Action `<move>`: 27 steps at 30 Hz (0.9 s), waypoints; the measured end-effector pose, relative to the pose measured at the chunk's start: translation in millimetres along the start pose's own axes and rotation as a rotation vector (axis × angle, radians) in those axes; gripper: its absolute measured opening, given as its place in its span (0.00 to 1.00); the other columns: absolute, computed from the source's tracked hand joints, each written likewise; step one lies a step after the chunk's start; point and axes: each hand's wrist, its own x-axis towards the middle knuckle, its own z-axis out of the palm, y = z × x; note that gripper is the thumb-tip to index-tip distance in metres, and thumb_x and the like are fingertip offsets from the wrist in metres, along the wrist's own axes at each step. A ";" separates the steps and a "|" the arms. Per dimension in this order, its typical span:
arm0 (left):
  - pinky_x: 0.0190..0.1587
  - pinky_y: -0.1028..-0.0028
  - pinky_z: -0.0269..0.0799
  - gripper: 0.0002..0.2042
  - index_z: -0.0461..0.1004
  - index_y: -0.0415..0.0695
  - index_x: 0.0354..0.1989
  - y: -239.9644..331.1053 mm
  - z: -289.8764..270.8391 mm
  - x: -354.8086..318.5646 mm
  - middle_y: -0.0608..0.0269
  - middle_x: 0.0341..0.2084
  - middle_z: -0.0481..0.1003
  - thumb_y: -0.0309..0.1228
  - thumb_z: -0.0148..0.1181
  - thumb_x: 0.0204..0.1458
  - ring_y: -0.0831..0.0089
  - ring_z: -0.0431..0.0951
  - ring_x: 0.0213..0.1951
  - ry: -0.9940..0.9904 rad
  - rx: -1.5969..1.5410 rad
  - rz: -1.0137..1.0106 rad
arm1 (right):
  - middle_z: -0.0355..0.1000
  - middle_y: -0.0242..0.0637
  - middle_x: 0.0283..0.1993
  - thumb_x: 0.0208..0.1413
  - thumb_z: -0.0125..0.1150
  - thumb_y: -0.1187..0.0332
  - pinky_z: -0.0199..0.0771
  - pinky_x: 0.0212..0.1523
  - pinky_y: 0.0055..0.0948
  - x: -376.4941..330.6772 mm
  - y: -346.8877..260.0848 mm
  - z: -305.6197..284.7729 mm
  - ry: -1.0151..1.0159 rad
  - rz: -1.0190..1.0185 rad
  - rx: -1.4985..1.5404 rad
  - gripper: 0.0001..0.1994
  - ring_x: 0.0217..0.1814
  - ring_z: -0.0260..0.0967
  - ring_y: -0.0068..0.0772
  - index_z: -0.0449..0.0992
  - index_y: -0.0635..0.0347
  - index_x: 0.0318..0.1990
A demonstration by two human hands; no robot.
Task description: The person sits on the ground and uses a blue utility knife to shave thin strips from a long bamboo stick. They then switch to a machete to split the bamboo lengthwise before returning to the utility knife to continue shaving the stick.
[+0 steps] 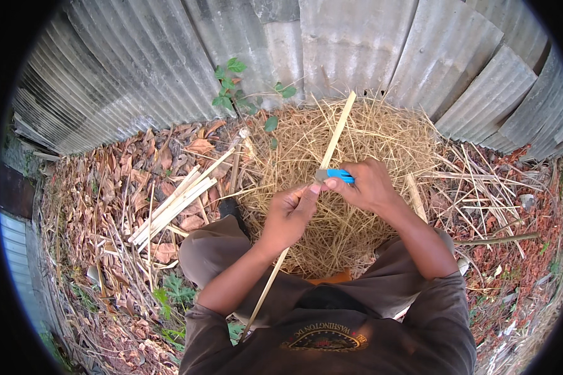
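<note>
a long, thin, pale bamboo strip (333, 140) runs on a slant through the middle of the view, from about one o'clock, near the grey corrugated metal sheets (350, 44) of the fence, down toward seven o'clock, where its lower part passes beside the person's lap. the left hand (289, 215) grips the strip near its middle, fingers curled shut around it with the thumb pressed up against it, likely to keep the springy strip steady and at a workable slant. the right hand (369, 184) is closed around a small utility knife with a blue handle (336, 175), whose grey blade end meets the strip just above the left thumb; holding the knife that close to the steadying hand probably gives control over a shallow cut. both hands sit just beside each other, nearly touching at the thumbs.

beneath them, at the centre and toward twelve o'clock, lies a heap of dry yellow straw and shavings (356, 137). at nine o'clock a loose bundle of similar pale split strips (175, 203) lies on the ground over brown dead leaves (106, 187), set apart from the heap. another short pale stick (416, 197) lies at three o'clock, just beyond the right wrist. a small green-leaved plant (229, 84) grows at the fence's foot around eleven o'clock.
</note>
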 end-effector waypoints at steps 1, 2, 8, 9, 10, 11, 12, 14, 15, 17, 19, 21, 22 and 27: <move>0.18 0.78 0.54 0.12 0.78 0.42 0.40 -0.7 0.9 0.7 0.73 0.12 0.62 0.35 0.49 0.64 0.84 0.56 0.15 0.021 0.097 0.100 | 0.63 0.39 0.08 0.50 0.49 0.29 0.64 0.16 0.39 -0.3 0.6 0.0 -0.007 -0.005 -0.021 0.37 0.13 0.67 0.43 0.73 0.57 0.14; 0.19 0.77 0.54 0.11 0.78 0.41 0.40 0.8 0.3 -0.2 0.70 0.12 0.63 0.34 0.50 0.64 0.83 0.56 0.15 0.027 0.133 0.111 | 0.63 0.39 0.08 0.50 0.49 0.29 0.64 0.16 0.39 -0.5 1.1 -0.2 -0.014 -0.011 -0.042 0.37 0.12 0.67 0.43 0.73 0.57 0.14; 0.20 0.71 0.60 0.09 0.77 0.39 0.43 17.9 -4.6 -9.4 0.55 0.13 0.66 0.29 0.54 0.60 0.74 0.62 0.14 0.043 0.386 0.136 | 0.61 0.37 0.08 0.49 0.49 0.29 0.62 0.16 0.40 0.3 1.3 -1.1 -0.007 -0.081 -0.148 0.35 0.11 0.63 0.44 0.71 0.55 0.14; 0.20 0.70 0.62 0.09 0.77 0.38 0.44 19.2 -4.2 -10.4 0.52 0.14 0.67 0.29 0.54 0.60 0.71 0.64 0.14 0.045 0.408 0.127 | 0.61 0.37 0.08 0.49 0.49 0.28 0.62 0.16 0.39 0.2 4.4 0.9 0.021 -0.107 -0.168 0.35 0.11 0.63 0.43 0.69 0.55 0.14; 0.20 0.69 0.63 0.10 0.76 0.38 0.45 20.1 -5.2 -12.0 0.50 0.14 0.69 0.29 0.55 0.59 0.68 0.67 0.14 0.051 0.433 0.117 | 0.61 0.36 0.08 0.48 0.49 0.28 0.62 0.16 0.39 1.7 7.4 4.1 0.053 -0.140 -0.201 0.35 0.10 0.63 0.42 0.68 0.54 0.13; 0.21 0.68 0.65 0.11 0.76 0.38 0.46 14.0 -5.7 -12.7 0.48 0.15 0.70 0.29 0.55 0.59 0.65 0.69 0.15 0.061 0.430 0.147 | 0.60 0.35 0.08 0.48 0.50 0.28 0.62 0.16 0.39 3.4 11.2 7.1 0.085 -0.171 -0.235 0.35 0.10 0.63 0.41 0.67 0.54 0.13; 0.22 0.67 0.66 0.11 0.76 0.37 0.47 2.6 -5.6 -12.5 0.46 0.16 0.71 0.29 0.55 0.59 0.62 0.71 0.15 0.069 0.427 0.178 | 0.60 0.34 0.08 0.48 0.50 0.28 0.62 0.16 0.38 5.2 13.7 8.4 0.118 -0.202 -0.269 0.35 0.10 0.63 0.40 0.66 0.53 0.12; 0.23 0.69 0.65 0.12 0.75 0.38 0.47 -0.8 -5.6 -12.1 0.49 0.17 0.69 0.30 0.54 0.60 0.66 0.69 0.17 0.068 0.432 0.187 | 0.60 0.33 0.08 0.47 0.51 0.27 0.62 0.16 0.38 9.6 16.0 7.5 0.109 -0.238 -0.286 0.35 0.10 0.62 0.38 0.64 0.53 0.11; 0.23 0.71 0.63 0.11 0.76 0.39 0.47 0.6 -5.9 -13.0 0.54 0.16 0.67 0.30 0.53 0.61 0.73 0.65 0.19 0.059 0.442 0.165 | 0.60 0.32 0.08 0.46 0.51 0.27 0.62 0.16 0.37 11.4 17.3 7.0 0.104 -0.256 -0.294 0.35 0.10 0.62 0.37 0.64 0.52 0.11; 0.24 0.73 0.62 0.11 0.76 0.40 0.47 1.8 -5.1 -12.8 0.58 0.16 0.65 0.31 0.51 0.62 0.80 0.62 0.20 0.056 0.459 0.155 | 0.61 0.32 0.09 0.46 0.51 0.26 0.61 0.16 0.37 12.6 25.9 10.0 0.114 -0.271 -0.316 0.35 0.10 0.62 0.37 0.63 0.51 0.11; 0.25 0.72 0.63 0.12 0.75 0.40 0.48 -1.3 -3.2 -11.3 0.56 0.16 0.67 0.32 0.51 0.62 0.78 0.63 0.19 0.068 0.470 0.180 | 0.60 0.30 0.08 0.45 0.51 0.26 0.61 0.15 0.34 14.9 34.7 12.2 0.138 -0.296 -0.345 0.36 0.09 0.60 0.34 0.63 0.51 0.10; 0.24 0.64 0.66 0.11 0.76 0.37 0.44 4.2 -3.8 -8.5 0.47 0.17 0.70 0.30 0.53 0.59 0.58 0.70 0.20 0.048 0.520 0.152 | 0.58 0.28 0.06 0.44 0.51 0.25 0.59 0.13 0.30 18.6 42.4 12.1 0.175 -0.330 -0.380 0.36 0.07 0.58 0.28 0.65 0.50 0.09; 0.24 0.60 0.68 0.11 0.76 0.36 0.42 6.9 -3.7 -7.7 0.43 0.17 0.71 0.30 0.55 0.58 0.49 0.74 0.20 0.041 0.543 0.139 | 0.58 0.28 0.06 0.43 0.51 0.24 0.59 0.13 0.30 20.4 46.1 12.9 0.174 -0.337 -0.372 0.36 0.07 0.58 0.29 0.65 0.51 0.09; 0.25 0.65 0.65 0.11 0.76 0.40 0.45 2.4 3.1 -2.5 0.48 0.15 0.67 0.32 0.52 0.60 0.61 0.68 0.18 0.029 0.563 0.124 | 0.58 0.28 0.06 0.42 0.50 0.23 0.59 0.13 0.31 25.9 64.3 14.1 0.174 -0.361 -0.376 0.37 0.07 0.58 0.29 0.68 0.52 0.10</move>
